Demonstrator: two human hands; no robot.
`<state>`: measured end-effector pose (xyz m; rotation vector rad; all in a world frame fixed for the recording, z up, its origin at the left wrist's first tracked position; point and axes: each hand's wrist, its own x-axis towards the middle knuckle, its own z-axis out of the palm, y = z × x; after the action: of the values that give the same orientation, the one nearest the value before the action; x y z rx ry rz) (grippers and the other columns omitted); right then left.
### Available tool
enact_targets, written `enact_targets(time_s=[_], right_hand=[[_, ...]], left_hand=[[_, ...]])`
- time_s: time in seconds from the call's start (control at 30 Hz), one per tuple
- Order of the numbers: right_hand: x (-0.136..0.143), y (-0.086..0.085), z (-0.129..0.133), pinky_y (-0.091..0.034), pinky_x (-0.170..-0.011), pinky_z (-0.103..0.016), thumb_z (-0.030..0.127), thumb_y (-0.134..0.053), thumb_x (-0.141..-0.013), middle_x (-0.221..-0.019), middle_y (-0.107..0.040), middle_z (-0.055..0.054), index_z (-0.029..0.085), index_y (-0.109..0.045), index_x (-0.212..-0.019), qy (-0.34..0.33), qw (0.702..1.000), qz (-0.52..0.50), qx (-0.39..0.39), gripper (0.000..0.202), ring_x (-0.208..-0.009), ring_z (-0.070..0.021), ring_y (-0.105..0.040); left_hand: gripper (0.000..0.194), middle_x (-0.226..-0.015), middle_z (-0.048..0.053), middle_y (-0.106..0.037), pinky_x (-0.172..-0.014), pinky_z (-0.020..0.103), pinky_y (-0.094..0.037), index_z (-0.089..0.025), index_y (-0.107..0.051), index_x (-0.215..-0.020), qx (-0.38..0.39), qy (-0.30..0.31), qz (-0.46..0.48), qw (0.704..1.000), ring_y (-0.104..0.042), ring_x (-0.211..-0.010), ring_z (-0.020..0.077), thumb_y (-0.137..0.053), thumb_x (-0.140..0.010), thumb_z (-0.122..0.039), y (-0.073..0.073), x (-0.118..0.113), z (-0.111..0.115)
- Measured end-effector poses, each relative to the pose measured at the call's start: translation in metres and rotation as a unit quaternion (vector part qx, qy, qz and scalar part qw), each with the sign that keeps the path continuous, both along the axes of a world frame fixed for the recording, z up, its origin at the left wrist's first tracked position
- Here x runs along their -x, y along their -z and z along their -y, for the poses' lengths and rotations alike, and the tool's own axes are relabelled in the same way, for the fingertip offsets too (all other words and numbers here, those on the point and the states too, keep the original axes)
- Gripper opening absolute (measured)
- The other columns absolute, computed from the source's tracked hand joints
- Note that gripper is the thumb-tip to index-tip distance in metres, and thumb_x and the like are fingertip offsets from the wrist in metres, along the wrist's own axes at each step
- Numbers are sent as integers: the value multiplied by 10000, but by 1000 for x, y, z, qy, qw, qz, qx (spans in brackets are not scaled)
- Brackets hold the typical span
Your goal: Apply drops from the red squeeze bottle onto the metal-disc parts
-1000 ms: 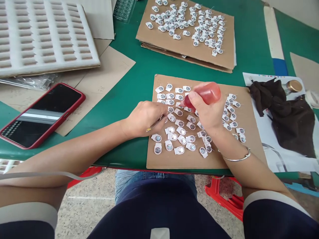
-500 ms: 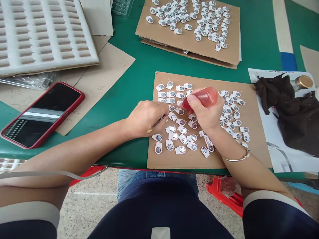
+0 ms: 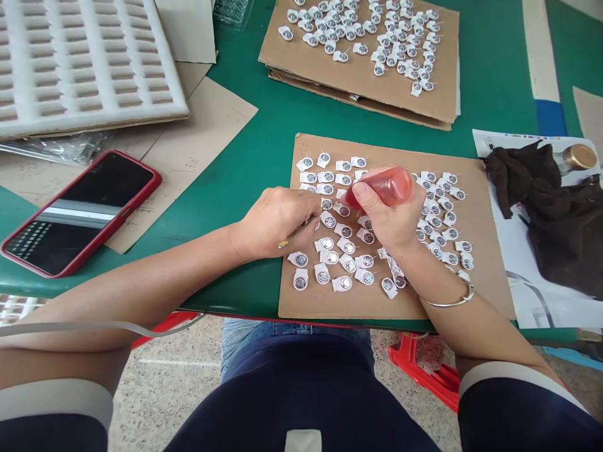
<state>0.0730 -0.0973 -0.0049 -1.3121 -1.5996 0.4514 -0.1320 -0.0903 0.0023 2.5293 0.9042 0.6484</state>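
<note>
A cardboard sheet lies before me, bearing many small round silver discs on white backings. My left hand is closed around a thin tweezer-like tool over the sheet's left edge; its fingertips are partly hidden. Wrapped in my right hand is a red squeeze bottle, tilted with its narrow end down to the left. That end is close to a disc near my left fingertips; whether they touch is unclear.
A red-cased phone and paper sheets lie left, below a white slotted foam tray. Stacked cardboard with more discs stands at the back. Dark cloth and a gold-capped jar rest on white paper at right.
The whole view has shifted slightly. Both hands keep nearly the same pose, with the bottle and the thin tool still held.
</note>
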Motion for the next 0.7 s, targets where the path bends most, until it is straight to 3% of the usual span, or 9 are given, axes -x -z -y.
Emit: enact_targets(time_s=[0.7], right_hand=[[0,0,1,-538,-684,-378,400,-651,-755,-764,-622,-16,229,-589,-768,-32,999,15,-29,182,-718,-159,-601]], left_hand=[[88,-632,11,-626,-496,217,-380,-145,-618,-717,84,-33,39,995,-547,-552,104,-539,-745,-170,-3,0,-6]])
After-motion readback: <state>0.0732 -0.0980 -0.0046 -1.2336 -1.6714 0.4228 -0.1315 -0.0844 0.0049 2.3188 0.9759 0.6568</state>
